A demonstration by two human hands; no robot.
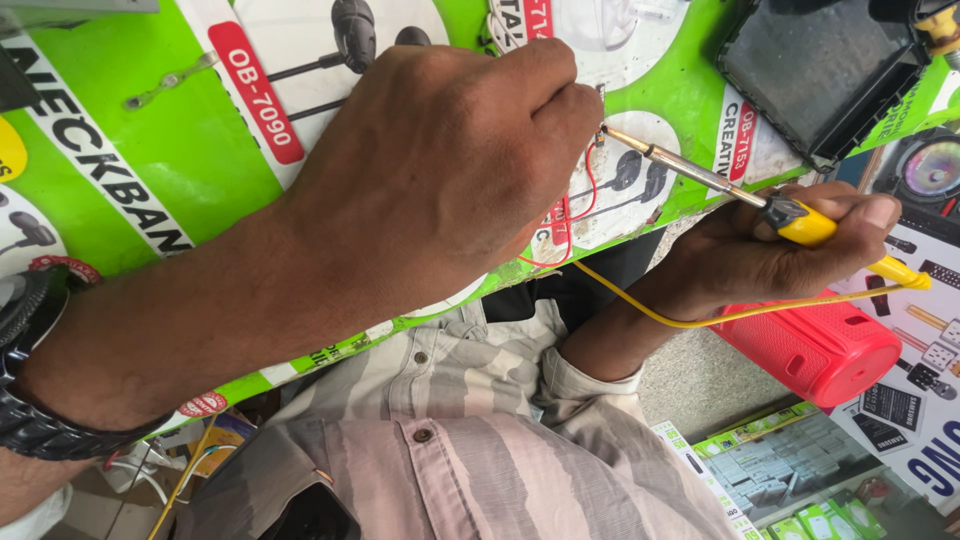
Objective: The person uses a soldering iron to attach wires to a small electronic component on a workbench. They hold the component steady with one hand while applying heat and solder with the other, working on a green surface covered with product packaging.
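My left hand point(440, 170) is closed into a fist above the green printed sheet point(150, 150), pinching something small at its fingertips from which thin red wires point(578, 215) hang down. The held piece itself is hidden by my fingers. My right hand point(770, 250) grips a yellow-handled soldering iron point(800, 222). Its metal shaft points up-left and the tip meets the spot at my left fingertips. A yellow cord point(700, 318) runs from the iron under my right wrist. A dark watch point(30, 370) sits on my left wrist.
A black square device point(820, 70) lies at the top right on the sheet. A red cylindrical speaker point(820, 350) rests below my right hand. Printed posters of gadgets lie at the right. A metal strip point(170, 80) lies at upper left. My striped shirt fills the bottom.
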